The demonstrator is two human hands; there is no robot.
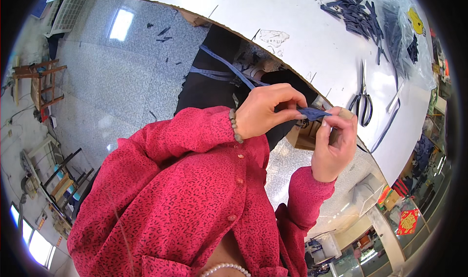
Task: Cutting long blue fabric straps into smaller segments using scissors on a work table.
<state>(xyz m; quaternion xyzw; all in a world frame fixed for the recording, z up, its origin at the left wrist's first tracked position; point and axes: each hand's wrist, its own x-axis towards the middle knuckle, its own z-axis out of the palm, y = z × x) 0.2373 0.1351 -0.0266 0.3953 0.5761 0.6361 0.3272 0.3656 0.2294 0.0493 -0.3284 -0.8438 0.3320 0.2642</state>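
Over the person's lap, just off the edge of the white bench (312,43), a small blue cloth piece (314,113) is stretched between both hands. The left hand (268,108), a beaded bracelet (235,126) at its wrist, has thumb and fingers clamped on one end; the right hand (336,143) pinches the other end with its fingertips. A long blue strip (229,65) crosses the dark trousers (204,89) toward the left hand, which hides whether it joins the piece. On the bench, black-handled scissors (363,101) lie near the right hand, and a heap of dark strips (356,13) sits beside a clear plastic bag (402,38)
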